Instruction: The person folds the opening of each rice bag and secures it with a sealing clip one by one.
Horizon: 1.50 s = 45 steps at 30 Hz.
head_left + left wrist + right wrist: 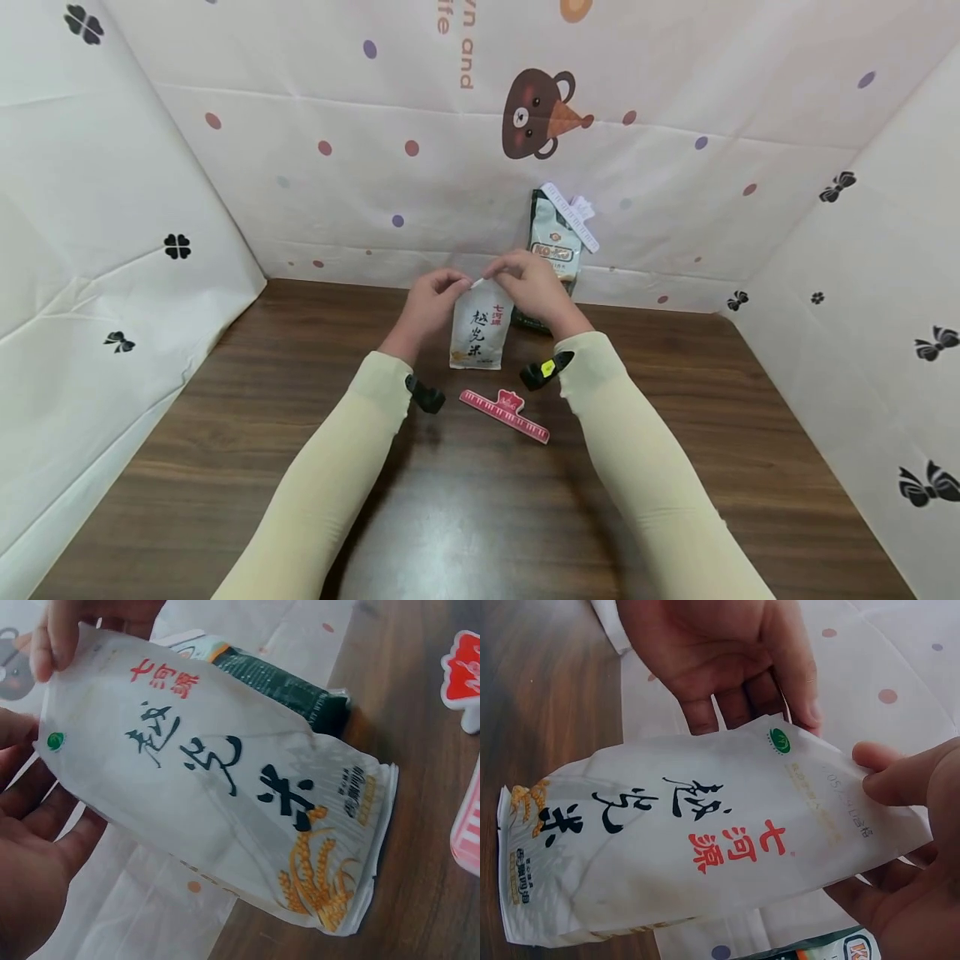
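Note:
A white rice bag (477, 329) with black and red characters stands upright on the table. At its top left corner my left hand (429, 304) pinches the edge between thumb and fingers. My right hand (534, 287) pinches the top right part, its thumb on the front face in the right wrist view. The bag's top edge looks folded between the two hands. On the table in front of the bag lies a red bag clip (504, 414) with a crown-shaped handle, touched by neither hand.
Behind the right hand a green and silver bag (553, 242) leans on the patterned back sheet (450, 200). A white clip (572, 218) sits across its top. Brown wood table (420, 533) extends toward me, with white sheets at both sides.

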Each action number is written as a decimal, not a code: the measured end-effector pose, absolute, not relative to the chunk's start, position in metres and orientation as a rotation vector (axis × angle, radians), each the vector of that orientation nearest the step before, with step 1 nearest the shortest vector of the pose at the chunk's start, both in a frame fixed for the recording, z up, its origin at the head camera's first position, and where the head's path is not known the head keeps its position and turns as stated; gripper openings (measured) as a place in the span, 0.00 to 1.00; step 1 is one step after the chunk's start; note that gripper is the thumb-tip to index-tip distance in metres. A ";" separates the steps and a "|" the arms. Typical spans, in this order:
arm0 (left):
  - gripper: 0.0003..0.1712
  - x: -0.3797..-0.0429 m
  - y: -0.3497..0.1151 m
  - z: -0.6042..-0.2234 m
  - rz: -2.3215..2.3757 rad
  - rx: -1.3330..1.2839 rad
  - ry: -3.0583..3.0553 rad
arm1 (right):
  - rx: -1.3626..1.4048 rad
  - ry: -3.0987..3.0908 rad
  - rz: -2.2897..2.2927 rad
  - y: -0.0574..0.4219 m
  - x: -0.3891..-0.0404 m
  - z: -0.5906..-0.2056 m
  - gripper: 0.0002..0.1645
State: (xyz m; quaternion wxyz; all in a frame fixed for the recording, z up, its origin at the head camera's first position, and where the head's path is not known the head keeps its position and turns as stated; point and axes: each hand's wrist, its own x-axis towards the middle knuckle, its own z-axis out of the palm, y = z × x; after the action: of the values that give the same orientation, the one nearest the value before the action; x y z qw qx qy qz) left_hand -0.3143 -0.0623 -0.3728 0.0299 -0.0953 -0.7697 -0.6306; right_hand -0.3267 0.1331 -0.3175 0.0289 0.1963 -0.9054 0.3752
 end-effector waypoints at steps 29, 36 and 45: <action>0.17 -0.318 -0.048 -0.376 -1.665 -0.444 -2.499 | 0.762 -2.871 0.903 0.130 -0.328 -0.303 0.15; 0.18 -0.313 -0.051 -0.373 -1.590 -0.469 -2.521 | 0.793 -2.959 0.720 0.123 -0.328 -0.291 0.11; 0.18 -0.314 -0.062 -0.378 -1.554 -0.461 -2.633 | 0.826 -2.982 0.647 0.123 -0.331 -0.286 0.09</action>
State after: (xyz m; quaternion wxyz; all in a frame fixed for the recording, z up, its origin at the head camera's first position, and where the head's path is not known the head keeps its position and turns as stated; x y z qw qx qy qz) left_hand -0.3139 -0.0622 -0.3778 0.0248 -0.1491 -0.8513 -0.5025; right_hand -0.3309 0.1235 -0.2858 -0.0100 0.2614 -0.9432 0.2048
